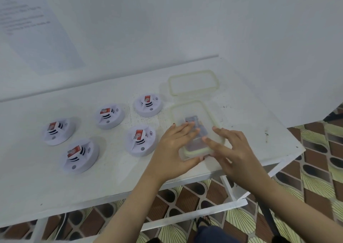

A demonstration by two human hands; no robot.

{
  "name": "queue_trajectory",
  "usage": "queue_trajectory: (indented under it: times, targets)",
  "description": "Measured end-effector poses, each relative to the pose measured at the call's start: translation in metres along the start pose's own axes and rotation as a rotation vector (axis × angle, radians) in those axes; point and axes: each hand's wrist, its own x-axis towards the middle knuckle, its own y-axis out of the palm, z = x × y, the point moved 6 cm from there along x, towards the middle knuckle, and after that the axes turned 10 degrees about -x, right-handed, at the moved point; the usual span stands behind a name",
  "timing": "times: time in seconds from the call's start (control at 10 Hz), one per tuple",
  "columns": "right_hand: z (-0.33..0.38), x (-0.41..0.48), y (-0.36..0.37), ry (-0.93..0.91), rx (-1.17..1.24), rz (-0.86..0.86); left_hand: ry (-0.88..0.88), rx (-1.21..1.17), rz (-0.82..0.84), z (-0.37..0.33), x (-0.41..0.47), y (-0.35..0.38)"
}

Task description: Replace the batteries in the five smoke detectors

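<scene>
Several white round smoke detectors lie on the white table (55, 187): one at the far left (57, 131), one at the front left (79, 155), one nearest my hands (140, 140). Each has a red battery resting on top. A clear plastic box (187, 108) with a pale green rim stands to their right, with bluish batteries (193, 120) showing through it. My left hand (172, 146) grips its left side, fingers over the top and thumb at the near corner. My right hand (233, 150) grips its right side, fingers spread over the near end.
A second clear rectangular piece with a pale green rim (193, 72) lies behind the box, near the wall. The table's right edge (289, 155) is close to the box. A printed sheet (27, 29) hangs on the wall at the left. Patterned floor tiles show below.
</scene>
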Motion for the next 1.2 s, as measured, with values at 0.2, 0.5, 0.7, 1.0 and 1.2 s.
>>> queue_trajectory:
  times: [0.2,0.5,0.7,1.0,1.2]
  targets:
    - [-0.029,0.006,-0.008,0.194,0.252,0.098,-0.3,-0.084,-0.156,0.015,0.016,-0.031]
    - [-0.037,0.02,-0.015,0.622,0.576,0.176,-0.602,-0.394,-0.17,0.034,0.035,-0.035]
    - [-0.07,0.037,-0.012,0.745,0.591,0.07,-0.727,-0.505,-0.068,0.034,0.025,-0.033]
    - [-0.082,0.056,-0.004,0.757,0.553,0.105,-0.78,-0.595,-0.062,0.026,0.015,-0.022]
    - [-0.086,0.064,-0.018,0.752,0.52,0.061,-0.678,-0.379,-0.209,0.021,0.028,-0.048]
